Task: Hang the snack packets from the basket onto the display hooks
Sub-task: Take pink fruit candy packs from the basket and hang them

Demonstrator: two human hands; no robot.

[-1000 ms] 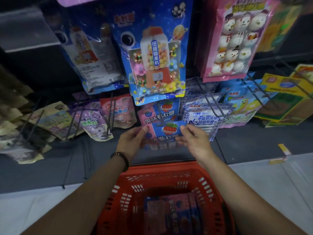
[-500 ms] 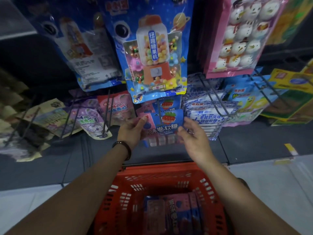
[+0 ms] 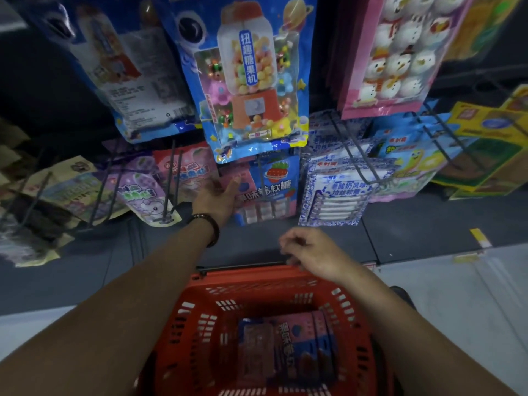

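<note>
Gumball bag (image 3: 251,81) overhangs packet (image 3: 274,181) that flat left hand (image 3: 218,200) touches; right hand (image 3: 314,252) loosely curled over basket (image 3: 243,277).

The pink-and-blue gummy packets (image 3: 271,184) hang in a tight slot. The big gumball-machine packet (image 3: 257,81) overlaps their top, blue-and-white candy packets (image 3: 337,195) crowd the right, and wire hooks (image 3: 170,178) jut forward on the left, with the left hand (image 3: 217,195) in between. Below, a dark open strip reaches the red basket (image 3: 243,277) rim, partly taken up by the right hand (image 3: 311,252).
</note>
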